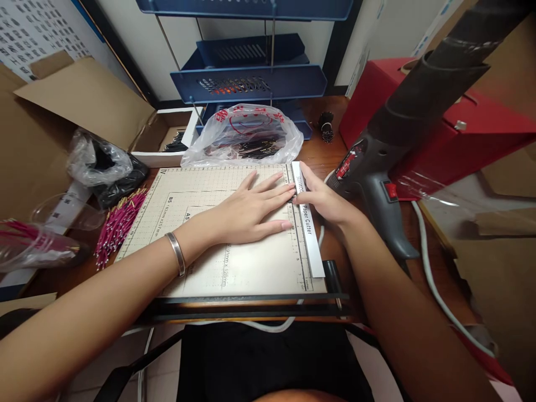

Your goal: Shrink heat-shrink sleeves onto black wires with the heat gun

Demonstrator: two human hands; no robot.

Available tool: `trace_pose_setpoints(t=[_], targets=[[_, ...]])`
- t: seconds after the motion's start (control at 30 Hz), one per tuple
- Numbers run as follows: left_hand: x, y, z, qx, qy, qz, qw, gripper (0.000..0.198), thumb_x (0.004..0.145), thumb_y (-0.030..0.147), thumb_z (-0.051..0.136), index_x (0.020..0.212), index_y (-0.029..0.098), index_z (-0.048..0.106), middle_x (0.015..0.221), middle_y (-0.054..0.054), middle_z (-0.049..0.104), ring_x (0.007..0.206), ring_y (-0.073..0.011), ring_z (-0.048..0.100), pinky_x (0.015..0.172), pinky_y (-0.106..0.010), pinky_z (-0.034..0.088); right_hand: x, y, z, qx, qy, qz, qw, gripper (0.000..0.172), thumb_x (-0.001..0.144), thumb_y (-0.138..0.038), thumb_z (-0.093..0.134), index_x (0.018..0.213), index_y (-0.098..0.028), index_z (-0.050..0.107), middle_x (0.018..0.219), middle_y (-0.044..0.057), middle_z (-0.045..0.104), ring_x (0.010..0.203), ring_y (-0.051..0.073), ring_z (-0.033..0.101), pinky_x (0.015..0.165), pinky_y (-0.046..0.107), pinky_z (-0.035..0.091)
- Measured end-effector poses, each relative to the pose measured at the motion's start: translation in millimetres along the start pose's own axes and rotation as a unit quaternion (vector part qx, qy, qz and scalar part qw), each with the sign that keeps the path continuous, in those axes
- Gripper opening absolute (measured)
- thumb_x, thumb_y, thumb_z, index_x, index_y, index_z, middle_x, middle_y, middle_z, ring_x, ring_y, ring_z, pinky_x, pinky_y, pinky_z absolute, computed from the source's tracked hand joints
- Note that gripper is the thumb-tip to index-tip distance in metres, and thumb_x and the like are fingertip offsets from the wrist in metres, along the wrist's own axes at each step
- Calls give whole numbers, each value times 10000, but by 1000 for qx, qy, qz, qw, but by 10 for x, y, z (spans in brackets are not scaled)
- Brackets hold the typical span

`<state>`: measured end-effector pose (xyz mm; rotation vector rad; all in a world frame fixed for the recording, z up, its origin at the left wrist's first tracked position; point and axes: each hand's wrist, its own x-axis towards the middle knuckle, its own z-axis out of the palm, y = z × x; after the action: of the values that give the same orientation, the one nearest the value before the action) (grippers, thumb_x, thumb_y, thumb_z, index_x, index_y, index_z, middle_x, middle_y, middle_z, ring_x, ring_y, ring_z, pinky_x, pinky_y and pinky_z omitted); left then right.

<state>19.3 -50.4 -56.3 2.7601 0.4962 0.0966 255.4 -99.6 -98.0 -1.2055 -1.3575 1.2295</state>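
Observation:
A cream paper cutter (201, 262) with printed size grids lies in front of me, a white strip marked "Paper Cutter" (312, 240) along its right side. My left hand (251, 209) lies flat on the board, fingers stretched to the right, fingertips close to the strip. My right hand (326, 198) is at the strip's upper part, thumb laid across it and fingers curled at its right side. Under the left fingertips and right thumb tip shows a small dark bit (292, 196), too hidden to name. A silver bangle (176, 254) is on my left wrist.
Left stand magenta pieces with gold tips (121, 226), a plastic cup (37, 245) and a bagged black bundle (111, 173). Behind are an open cardboard box (154, 131), a clear bag (247, 134) and blue racks (251, 84). Right: a heat gun (377, 162), red box (452, 128) and white cable (427, 268).

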Motion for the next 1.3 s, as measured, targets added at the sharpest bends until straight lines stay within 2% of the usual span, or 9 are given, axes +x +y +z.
trace_pose_setpoints(t=[0.17, 0.23, 0.33, 0.43, 0.6, 0.8, 1.03, 1.2, 1.3], targets=[[-6, 51, 14, -4, 11, 11, 1000, 778, 1149, 673, 417, 1765, 200, 371, 1844, -147, 326, 1771, -360, 152, 1424, -664, -8, -31, -60, -7, -7, -16, 2, 1000, 713, 722, -229, 730, 1415, -278, 565, 1459, 39, 665, 1444, 336, 572, 1332, 513, 416], [-27, 44, 1, -4, 36, 3, 999, 711, 1159, 629, 414, 1713, 185, 447, 1818, -153, 392, 1763, -350, 199, 1431, -654, 12, -36, -75, -15, -15, -15, 1, 1000, 728, 730, -254, 753, 1431, -267, 559, 1487, 46, 648, 1482, 339, 546, 1347, 500, 392], [-67, 1, -38, -12, 69, -15, 997, 562, 1169, 566, 408, 1525, 185, 617, 1738, -143, 534, 1730, -350, 309, 1429, -671, 72, -44, -74, -29, -35, -19, -6, 999, 807, 738, -268, 782, 1499, -256, 514, 1548, 57, 608, 1557, 345, 481, 1378, 496, 344], [-100, -33, -90, -22, 68, -24, 997, 488, 1163, 549, 424, 1379, 194, 680, 1690, -126, 595, 1715, -364, 343, 1417, -688, 138, -54, -64, -36, -48, -24, -4, 999, 807, 741, -250, 755, 1508, -245, 505, 1554, 64, 601, 1592, 355, 435, 1378, 504, 344], [-118, -13, -133, -19, 37, -12, 999, 495, 1168, 534, 421, 1450, 209, 665, 1653, -120, 635, 1715, -360, 344, 1417, -664, 154, -39, -37, -42, -55, -18, 18, 998, 826, 756, -226, 716, 1543, -258, 465, 1560, 62, 599, 1531, 345, 494, 1370, 519, 347], [-117, -13, -90, 3, 26, 13, 1000, 574, 1146, 607, 470, 1540, 218, 619, 1704, -135, 577, 1725, -381, 311, 1413, -675, 152, 25, 14, 3, -1, 8, -9, 1000, 574, 815, -277, 611, 1387, -264, 571, 1447, 29, 669, 1400, 316, 576, 1306, 513, 419], [-89, -13, -55, 9, 27, 15, 999, 628, 1132, 627, 503, 1581, 192, 550, 1711, -180, 558, 1728, -360, 315, 1417, -638, 194, 69, 16, 42, -6, 32, -15, 999, 452, 854, -302, 543, 1297, -244, 610, 1378, 34, 699, 1300, 301, 614, 1306, 542, 401], [-93, 0, -53, 0, 29, 13, 1000, 612, 1140, 624, 488, 1551, 182, 585, 1742, -154, 524, 1730, -340, 313, 1424, -620, 212, 70, 9, 75, -21, 66, -12, 998, 473, 843, -320, 584, 1308, -242, 621, 1389, 43, 724, 1358, 310, 616, 1297, 551, 422], [-114, -18, -54, 16, 62, 9, 998, 554, 1145, 556, 497, 1533, 186, 635, 1724, -138, 549, 1703, -341, 376, 1415, -628, 247, 86, 18, 119, -14, 81, -21, 996, 457, 819, -344, 632, 1263, -239, 625, 1409, 61, 730, 1384, 317, 629, 1300, 547, 437]])
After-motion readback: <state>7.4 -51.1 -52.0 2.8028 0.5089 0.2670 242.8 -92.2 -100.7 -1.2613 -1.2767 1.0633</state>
